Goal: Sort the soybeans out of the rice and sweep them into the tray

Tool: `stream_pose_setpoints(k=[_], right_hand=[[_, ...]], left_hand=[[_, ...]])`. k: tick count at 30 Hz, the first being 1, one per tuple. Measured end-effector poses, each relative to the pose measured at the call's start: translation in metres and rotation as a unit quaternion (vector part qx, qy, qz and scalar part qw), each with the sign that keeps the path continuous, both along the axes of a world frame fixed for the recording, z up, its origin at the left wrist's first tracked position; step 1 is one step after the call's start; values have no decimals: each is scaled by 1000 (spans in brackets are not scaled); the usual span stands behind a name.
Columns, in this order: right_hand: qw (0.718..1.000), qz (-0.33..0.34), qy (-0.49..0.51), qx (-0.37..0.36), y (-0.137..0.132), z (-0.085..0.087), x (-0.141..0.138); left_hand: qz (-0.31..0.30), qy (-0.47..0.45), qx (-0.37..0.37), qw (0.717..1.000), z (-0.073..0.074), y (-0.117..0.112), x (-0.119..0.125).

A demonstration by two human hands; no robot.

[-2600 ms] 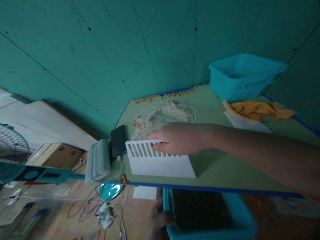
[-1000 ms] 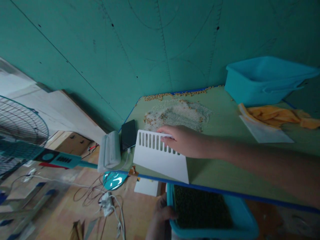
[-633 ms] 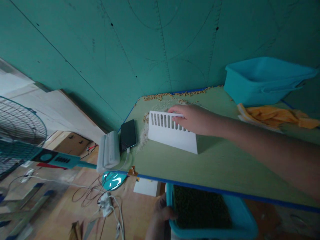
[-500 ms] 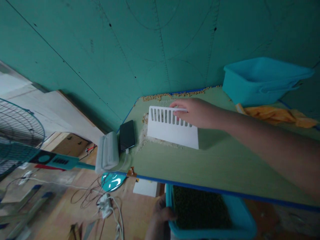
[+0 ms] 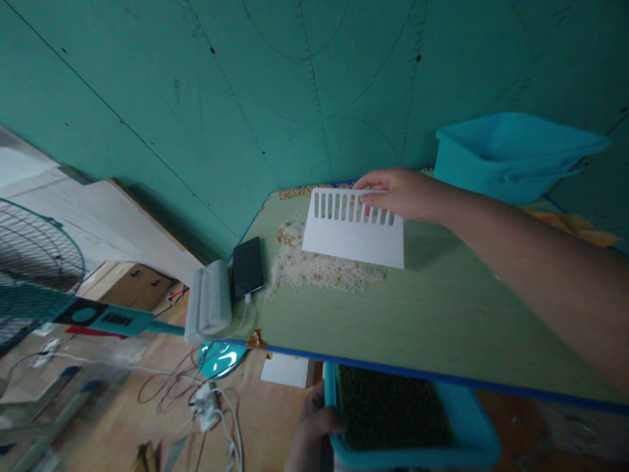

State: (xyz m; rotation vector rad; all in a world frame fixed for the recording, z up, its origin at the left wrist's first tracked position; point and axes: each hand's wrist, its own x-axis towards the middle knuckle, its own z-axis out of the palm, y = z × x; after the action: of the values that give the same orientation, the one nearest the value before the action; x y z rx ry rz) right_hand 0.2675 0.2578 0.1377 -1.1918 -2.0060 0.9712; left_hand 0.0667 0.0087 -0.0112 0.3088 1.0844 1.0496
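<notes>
A white flat plate with a row of slots (image 5: 354, 239) is in my right hand (image 5: 386, 193), fingers closed on its slotted upper edge. It slants above the table (image 5: 457, 308), over a patch of pale grains mixed with yellow beans or kernels (image 5: 324, 272). Whether its lower edge touches them I cannot tell. Below the table's front edge, my left hand (image 5: 317, 416) grips the left rim of a blue tub (image 5: 474, 426). Dark green, fine-textured stuff (image 5: 393, 406) lies inside that tub.
A phone (image 5: 248, 265) with a cable lies beside a pale box (image 5: 210, 298) at the table's left end. An open blue bin (image 5: 484, 174) and an orange cloth (image 5: 574, 226) sit at the back right. Yellow kernels (image 5: 299, 191) line the wall edge. A fan (image 5: 39, 269) stands left.
My right hand has moved the slotted plate back toward the wall and slightly right, uncovering more of the pale grains. My left hand stays on the tub's rim.
</notes>
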Motion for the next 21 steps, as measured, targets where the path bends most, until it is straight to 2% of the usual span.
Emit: stream_pose_setpoints(k=[7,13,21], right_hand=[[1000,8,-7,-21,3,-8,-3],[999,23,-2,-39,-4,-8,-9],[1000,18,-2,-14,-4,-4,-8]], left_hand=[[5,3,-7,1000,-3,-2,-3],[7,2,-2,1000,-9,-1,-5],[2,7,-1,1000,-9,0,-5]])
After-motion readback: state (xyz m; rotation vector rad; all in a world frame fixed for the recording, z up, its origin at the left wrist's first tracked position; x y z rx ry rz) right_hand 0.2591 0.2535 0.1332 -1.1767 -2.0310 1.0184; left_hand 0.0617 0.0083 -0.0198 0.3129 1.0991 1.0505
